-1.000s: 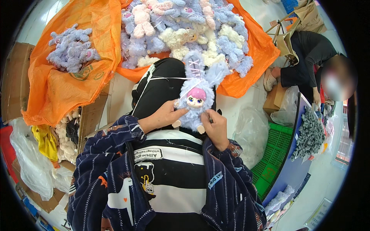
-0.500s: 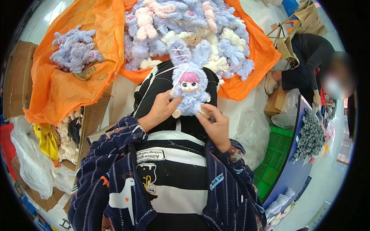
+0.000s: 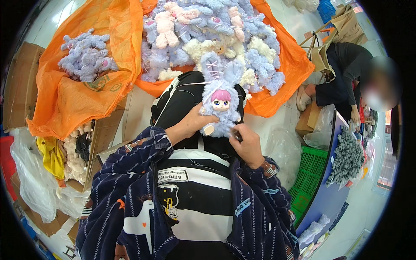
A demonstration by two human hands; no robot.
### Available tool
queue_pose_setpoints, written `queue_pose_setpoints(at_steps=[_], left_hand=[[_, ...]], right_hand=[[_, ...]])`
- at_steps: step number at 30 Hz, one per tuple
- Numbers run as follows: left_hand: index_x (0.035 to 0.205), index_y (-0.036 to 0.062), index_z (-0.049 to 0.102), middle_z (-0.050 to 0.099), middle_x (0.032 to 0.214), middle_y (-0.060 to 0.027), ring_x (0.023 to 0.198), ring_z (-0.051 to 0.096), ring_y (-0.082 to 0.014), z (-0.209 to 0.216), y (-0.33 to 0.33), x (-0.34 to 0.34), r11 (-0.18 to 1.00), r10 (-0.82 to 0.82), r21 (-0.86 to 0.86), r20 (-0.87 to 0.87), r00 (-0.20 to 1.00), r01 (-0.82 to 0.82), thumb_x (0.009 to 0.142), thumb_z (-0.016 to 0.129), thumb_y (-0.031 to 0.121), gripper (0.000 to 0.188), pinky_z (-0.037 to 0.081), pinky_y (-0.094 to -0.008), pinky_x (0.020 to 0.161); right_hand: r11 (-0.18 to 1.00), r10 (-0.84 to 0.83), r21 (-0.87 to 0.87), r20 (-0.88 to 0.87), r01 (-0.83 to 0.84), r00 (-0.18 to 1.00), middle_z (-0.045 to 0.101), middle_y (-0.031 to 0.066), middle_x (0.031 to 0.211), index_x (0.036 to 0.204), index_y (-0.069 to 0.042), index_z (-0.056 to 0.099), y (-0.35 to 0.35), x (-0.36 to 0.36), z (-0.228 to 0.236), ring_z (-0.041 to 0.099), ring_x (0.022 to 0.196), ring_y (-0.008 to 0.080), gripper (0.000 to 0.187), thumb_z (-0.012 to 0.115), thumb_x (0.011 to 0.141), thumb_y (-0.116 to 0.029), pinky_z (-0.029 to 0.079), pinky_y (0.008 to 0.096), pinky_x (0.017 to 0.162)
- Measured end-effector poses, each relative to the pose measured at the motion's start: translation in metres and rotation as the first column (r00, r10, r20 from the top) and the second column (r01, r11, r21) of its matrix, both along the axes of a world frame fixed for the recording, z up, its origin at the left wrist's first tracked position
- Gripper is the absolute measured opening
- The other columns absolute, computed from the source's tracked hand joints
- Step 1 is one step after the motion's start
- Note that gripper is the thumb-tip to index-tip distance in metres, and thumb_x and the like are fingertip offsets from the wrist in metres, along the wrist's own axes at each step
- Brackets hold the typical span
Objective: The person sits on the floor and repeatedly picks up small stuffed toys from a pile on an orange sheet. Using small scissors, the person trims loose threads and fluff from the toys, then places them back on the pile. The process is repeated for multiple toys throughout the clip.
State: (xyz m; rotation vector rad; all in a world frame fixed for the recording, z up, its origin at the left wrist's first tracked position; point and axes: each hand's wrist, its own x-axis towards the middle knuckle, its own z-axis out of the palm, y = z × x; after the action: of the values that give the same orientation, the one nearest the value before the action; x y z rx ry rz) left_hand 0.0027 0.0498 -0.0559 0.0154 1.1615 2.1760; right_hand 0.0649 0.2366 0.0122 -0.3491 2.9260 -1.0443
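Observation:
A lavender plush bunny doll [image 3: 223, 119] with long upright ears, pink hair and a hard face sits over my lap, facing up. My left hand [image 3: 190, 123] is closed round its left side, thumb across the belly beside a cream foot. At the doll's lower right, my right hand [image 3: 248, 145] has its fingers bent together near the other foot. A small dark thing [image 3: 237, 136] shows at those fingertips, too blurred to name. A thin pale ribbon runs from the laced left ear across the doll's head.
Lavender, pink and cream plush dolls [image 3: 208, 26] are heaped ahead on an orange sheet [image 3: 299, 56]. More lie on the orange sack [image 3: 104, 26] at left, above cardboard boxes [image 3: 106, 138]. To the right are green crates [image 3: 310, 167], a blue table [image 3: 323, 190] and a bending person [image 3: 346, 65].
The doll has come slightly right and nearer to me, with my left hand on it. My right hand has moved off the foot, and a dark thing now shows at its fingertips.

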Motion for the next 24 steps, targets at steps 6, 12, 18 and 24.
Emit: queue_pose_setpoints(at_steps=[6,12,18,24], left_hand=[[0.112,-0.0002,0.055,0.061,0.102,-0.0076,0.091,0.059,-0.0165,0.004,0.0,-0.002,1.0,-0.018,-0.013,0.039,0.999,0.018,0.074,0.064,0.001,0.04,0.047,-0.0296,0.08],[0.112,-0.0005,0.054,0.061,0.103,-0.0076,0.092,0.059,-0.0167,-0.002,0.002,-0.003,1.0,0.025,0.006,0.021,0.999,-0.025,0.076,0.064,0.003,0.038,0.047,-0.0302,0.081],[0.125,0.0,0.041,0.054,0.117,-0.0091,0.106,0.053,-0.0166,-0.005,0.001,0.003,0.948,0.131,-0.204,-0.446,0.885,-0.243,0.075,0.07,0.007,0.058,0.042,-0.0309,0.091],[0.126,-0.0003,0.04,0.055,0.116,-0.01,0.105,0.053,-0.0172,-0.007,-0.01,-0.007,0.954,0.123,-0.217,-0.344,0.931,-0.206,0.072,0.072,0.004,0.064,0.042,-0.031,0.091]], right_hand=[[0.772,0.564,0.411,-0.091,-0.485,0.821,0.045,0.0082,0.071,0.079,-0.007,0.048,0.012,-0.02,0.026,0.051,0.065,0.0243,0.014,0.059,0.071,-0.008,0.043,0.0354,0.055],[0.858,0.449,0.316,-0.075,-0.406,0.891,0.052,0.0091,0.072,0.087,-0.007,0.052,0.018,-0.032,0.027,0.055,0.064,0.0248,0.016,0.062,0.074,-0.009,0.044,0.0321,0.057],[0.756,-0.356,-0.481,0.266,0.443,0.896,0.059,0.0105,0.076,0.092,-0.002,0.056,-0.005,-0.009,-0.028,0.058,0.067,0.0176,0.012,0.059,0.082,-0.008,0.044,0.0276,0.06],[0.997,-0.029,-0.07,-0.15,0.018,0.988,0.055,0.0097,0.077,0.089,-0.003,0.053,-0.01,-0.008,-0.02,0.057,0.067,0.0245,0.018,0.062,0.074,-0.005,0.046,0.0294,0.059]])
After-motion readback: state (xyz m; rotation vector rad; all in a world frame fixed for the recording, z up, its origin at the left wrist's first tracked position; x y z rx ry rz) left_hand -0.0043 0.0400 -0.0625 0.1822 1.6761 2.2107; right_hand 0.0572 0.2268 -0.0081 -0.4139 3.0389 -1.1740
